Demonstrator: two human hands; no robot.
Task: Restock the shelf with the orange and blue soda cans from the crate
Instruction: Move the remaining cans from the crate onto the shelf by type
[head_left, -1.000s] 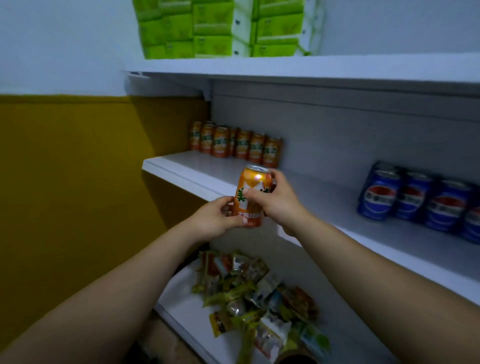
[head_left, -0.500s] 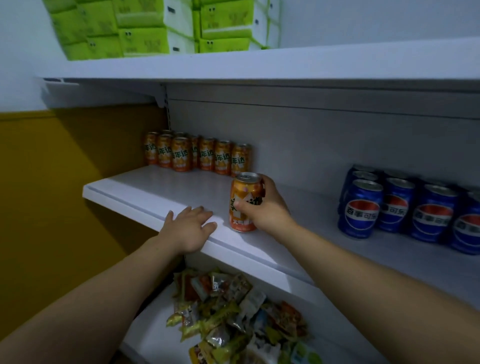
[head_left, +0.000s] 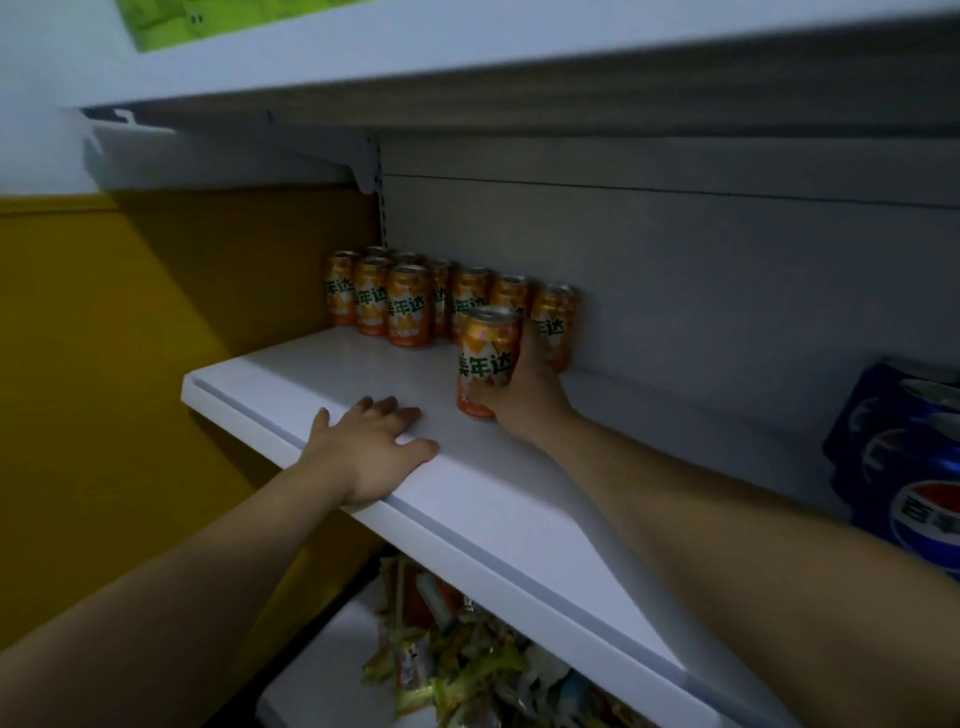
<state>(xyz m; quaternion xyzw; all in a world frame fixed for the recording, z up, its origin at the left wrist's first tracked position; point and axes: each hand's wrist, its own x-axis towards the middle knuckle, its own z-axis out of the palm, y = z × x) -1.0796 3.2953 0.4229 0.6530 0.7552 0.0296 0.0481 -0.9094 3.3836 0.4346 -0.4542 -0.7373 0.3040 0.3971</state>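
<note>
**Orange can in the right hand, at the middle shelf**

The orange soda can (head_left: 488, 358) stands upright over the white middle shelf (head_left: 519, 499), label facing the camera. Its base is at the board, but I cannot tell whether it touches. The right hand (head_left: 527, 397) grips it from the 4 o'clock side, with the fingers curled round the back and the thumb low on the front.

From 10 to 1 o'clock of the held can, a group of orange cans (head_left: 410, 309) stands against the grey back panel, and the nearest one is just behind the fingers. At 8 o'clock the left hand (head_left: 371, 452) lies flat on the shelf's front edge, fingers straight and slightly spread, holding nothing.

At 3 to 4 o'clock, well apart, the blue cans (head_left: 906, 467) crowd the frame's right edge. At 6 o'clock, on the lower shelf, lies a heap of snack packets (head_left: 457, 670). At 11 o'clock, above the upper shelf, a green box (head_left: 171, 21) shows.
</note>
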